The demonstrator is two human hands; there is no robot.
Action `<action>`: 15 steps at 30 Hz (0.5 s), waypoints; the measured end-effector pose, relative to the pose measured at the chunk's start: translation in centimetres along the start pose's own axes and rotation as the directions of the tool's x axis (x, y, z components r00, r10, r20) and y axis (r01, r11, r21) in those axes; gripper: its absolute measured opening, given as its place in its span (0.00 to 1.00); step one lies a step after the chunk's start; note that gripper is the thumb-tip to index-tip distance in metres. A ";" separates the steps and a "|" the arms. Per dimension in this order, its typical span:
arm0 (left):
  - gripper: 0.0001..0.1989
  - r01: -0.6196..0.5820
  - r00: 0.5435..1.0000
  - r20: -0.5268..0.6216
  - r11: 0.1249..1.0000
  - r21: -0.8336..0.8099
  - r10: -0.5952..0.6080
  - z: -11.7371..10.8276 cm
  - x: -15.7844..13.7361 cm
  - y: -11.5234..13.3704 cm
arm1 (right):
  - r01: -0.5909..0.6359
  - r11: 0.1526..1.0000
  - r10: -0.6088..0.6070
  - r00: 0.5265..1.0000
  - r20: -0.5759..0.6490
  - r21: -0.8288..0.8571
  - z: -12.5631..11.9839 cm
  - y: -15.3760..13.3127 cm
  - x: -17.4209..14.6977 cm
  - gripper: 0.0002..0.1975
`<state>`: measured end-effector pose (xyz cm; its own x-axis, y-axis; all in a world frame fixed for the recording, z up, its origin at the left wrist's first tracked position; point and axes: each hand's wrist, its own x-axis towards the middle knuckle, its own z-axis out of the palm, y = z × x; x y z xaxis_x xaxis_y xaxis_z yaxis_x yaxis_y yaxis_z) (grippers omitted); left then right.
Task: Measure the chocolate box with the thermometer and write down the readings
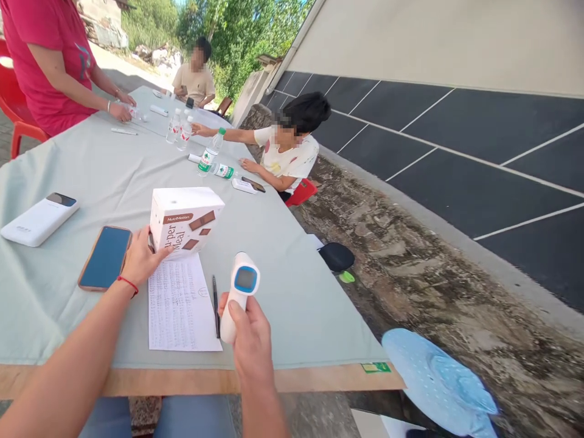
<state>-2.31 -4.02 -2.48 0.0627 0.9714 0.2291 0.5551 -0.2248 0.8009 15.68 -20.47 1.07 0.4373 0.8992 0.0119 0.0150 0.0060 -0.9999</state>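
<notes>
Fingers (237, 312) of the right hand (252, 338) are clamped round a white thermometer (239, 293)! Left hand (140, 258) grips the box (182, 219) by its lower corner, phone (104, 258) just beside.

left wrist (124, 290) – thin red cord bracelet (128, 281) | forearms (79, 353) bare | legs – light-blue trousers (194, 417)
</notes>
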 end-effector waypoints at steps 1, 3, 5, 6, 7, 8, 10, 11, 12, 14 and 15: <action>0.31 -0.003 0.999 -0.054 1.000 0.019 0.004 0.2 0.1 -0.1 | -0.002 1.000 0.002 1.000 -0.003 0.004 -0.2 -0.1 -0.2 0.15; 0.34 0.022 0.992 -0.123 0.999 0.048 -0.016 0.5 0.4 -0.2 | -0.010 1.000 0.010 1.000 -0.023 0.017 -0.5 -0.2 -0.5 0.14; 0.35 0.048 0.987 -0.155 0.997 0.058 -0.039 0.9 0.7 -0.5 | -0.010 1.000 0.011 0.999 -0.053 0.029 -0.8 -0.3 -0.7 0.13; 0.34 0.045 0.985 -0.168 0.998 0.046 -0.037 1.1 0.9 -0.8 | -0.009 0.999 0.011 0.998 -0.059 0.031 -0.9 -0.4 -0.8 0.12; 0.33 0.026 0.983 -0.181 1.000 0.017 -0.023 1.4 1.1 -1.0 | -0.007 1.000 0.009 0.998 -0.057 0.030 -1.1 -0.5 -0.9 0.12; 0.33 -0.007 0.981 -0.195 1.000 -0.023 0.002 1.6 1.3 -1.4 | -0.004 1.000 0.005 0.999 -0.048 0.028 -1.2 -0.6 -1.0 0.12; 0.34 -0.082 0.975 -0.214 0.992 -0.096 0.060 2.1 1.6 -2.0 | 0.003 1.000 -0.003 0.999 -0.037 0.019 -1.6 -0.5 -1.0 0.12; 0.35 -0.115 0.972 -0.217 0.988 -0.108 0.089 2.3 1.6 -2.3 | 0.010 1.000 -0.009 0.999 -0.039 0.007 -1.8 -0.4 -0.9 0.12; 0.36 -0.143 0.968 -0.220 0.985 -0.098 0.119 2.5 1.7 -2.5 | 0.019 1.000 -0.019 0.998 -0.052 -0.015 -2.1 -0.1 -0.6 0.12; 0.37 -0.194 0.957 -0.225 0.980 -0.037 0.181 2.6 1.5 -2.5 | 0.032 0.994 -0.041 0.995 -0.089 -0.102 -2.9 0.8 0.4 0.14; 0.36 -0.217 0.950 -0.228 0.976 0.002 0.212 2.6 1.4 -2.4 | 0.030 0.984 -0.051 0.992 -0.116 -0.174 -3.4 1.4 1.1 0.17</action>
<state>-1.41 -1.96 -5.47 -0.0122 0.8580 0.5134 0.5298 -0.4299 0.7311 19.23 -20.94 -0.25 0.5373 0.8409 0.0643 0.1848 -0.0431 -0.9818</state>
